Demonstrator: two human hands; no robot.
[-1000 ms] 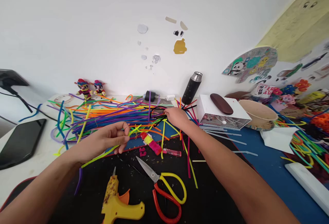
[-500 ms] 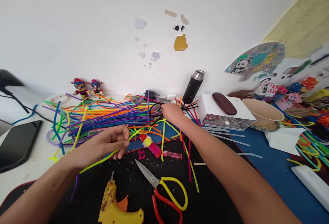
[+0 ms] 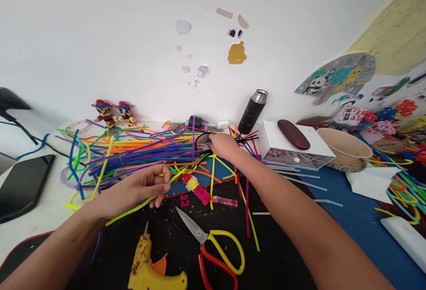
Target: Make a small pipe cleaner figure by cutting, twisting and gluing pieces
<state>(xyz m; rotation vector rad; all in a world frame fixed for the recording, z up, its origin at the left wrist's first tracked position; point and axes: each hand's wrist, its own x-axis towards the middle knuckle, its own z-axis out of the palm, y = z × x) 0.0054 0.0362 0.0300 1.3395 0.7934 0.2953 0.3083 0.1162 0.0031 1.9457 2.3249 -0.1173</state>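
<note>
My left hand (image 3: 149,186) is closed with curled fingers around a long yellow-green pipe cleaner (image 3: 128,213), which runs under the palm and out past the fingertips. Farther back, my right hand (image 3: 224,145) reaches into the pile and pinches a thin black pipe cleaner (image 3: 200,136); its fingertips are partly hidden. Left of it lies the thick bundle of coloured pipe cleaners (image 3: 143,151). Between the hands rests a small pink, yellow and red pipe-cleaner figure (image 3: 199,191). Nearer me are scissors (image 3: 199,233) with red and yellow handles and a yellow glue gun (image 3: 143,265).
A black thermos (image 3: 253,114) stands by the wall, beside a white box (image 3: 271,141) with a brown case (image 3: 293,134) on top. To the right is a beige bowl (image 3: 349,143). A pink lighter (image 3: 225,201) lies mid-mat; a black phone (image 3: 25,188) sits far left.
The view has shifted slightly. By my right fingers, a black pipe cleaner now arches up from the pile. My left hand keeps its hold.
</note>
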